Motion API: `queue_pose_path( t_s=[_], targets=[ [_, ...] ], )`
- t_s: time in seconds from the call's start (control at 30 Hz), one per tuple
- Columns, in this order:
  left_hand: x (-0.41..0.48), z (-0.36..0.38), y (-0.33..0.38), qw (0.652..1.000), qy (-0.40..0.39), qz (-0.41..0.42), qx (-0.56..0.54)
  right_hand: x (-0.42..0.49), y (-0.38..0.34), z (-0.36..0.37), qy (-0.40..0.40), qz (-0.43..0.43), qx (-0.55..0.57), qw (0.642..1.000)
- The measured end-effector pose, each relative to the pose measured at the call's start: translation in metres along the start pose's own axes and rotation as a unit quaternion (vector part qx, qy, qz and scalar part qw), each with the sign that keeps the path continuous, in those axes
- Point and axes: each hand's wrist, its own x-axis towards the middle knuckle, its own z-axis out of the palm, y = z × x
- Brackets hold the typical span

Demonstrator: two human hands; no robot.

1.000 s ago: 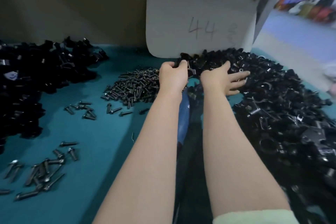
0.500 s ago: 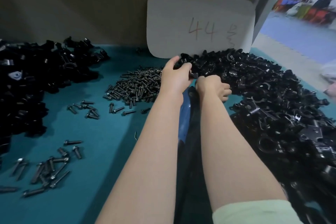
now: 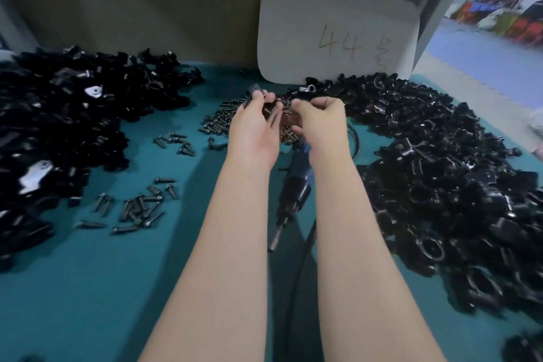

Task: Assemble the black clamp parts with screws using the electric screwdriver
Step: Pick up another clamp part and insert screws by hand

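My left hand (image 3: 255, 129) grips a black clamp part (image 3: 266, 106) above the far screw pile (image 3: 219, 122). My right hand (image 3: 320, 119) is curled close beside it; what it holds is hidden by the fingers, though dark metal shows between the two hands. The electric screwdriver (image 3: 293, 185), blue and black, lies on the teal table (image 3: 88, 288) between my forearms, bit toward me, cable (image 3: 296, 273) trailing down. A big heap of black clamp parts (image 3: 440, 170) fills the right side.
Another heap of black parts (image 3: 58, 126) covers the left. Loose screws (image 3: 138, 209) lie scattered at mid-left, and a few more screws (image 3: 176, 141) further back. A white card marked 44 (image 3: 338, 35) leans on the back wall. A floor area shows at far right.
Both hands pulled back from the right heap toward the middle and came together. The left hand now shows a black part in its fingers. The view dropped, revealing the screwdriver.
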Motion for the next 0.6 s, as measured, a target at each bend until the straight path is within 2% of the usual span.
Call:
queue_pose_path(
  t_s=[0.13, 0.23, 0.33, 0.47, 0.53, 0.6],
  targets=[
    [-0.023, -0.023, 0.009, 0.997, 0.034, 0.028, 0.071, -0.028, 0.001, 0.006, -0.074, -0.017, 0.002, 0.997],
    [-0.034, -0.037, 0.013, 0.997, 0.036, 0.047, 0.039, -0.039, 0.004, 0.012, -0.113, -0.017, 0.012, 0.993],
    [-0.036, -0.044, 0.016, 0.997, 0.026, 0.068, -0.004, -0.045, 0.009, 0.014, -0.128, 0.008, 0.038, 0.991],
    [-0.031, -0.045, 0.012, 0.994, 0.061, 0.084, 0.017, -0.042, 0.009, 0.015, -0.130, 0.053, 0.088, 0.986],
    [-0.031, -0.044, 0.011, 0.995, 0.067, 0.076, 0.022, -0.039, 0.009, 0.017, -0.141, 0.046, 0.071, 0.986],
    [-0.028, -0.045, 0.009, 0.993, 0.074, 0.078, 0.041, -0.036, 0.014, 0.018, -0.128, 0.010, 0.007, 0.992]
  ],
)
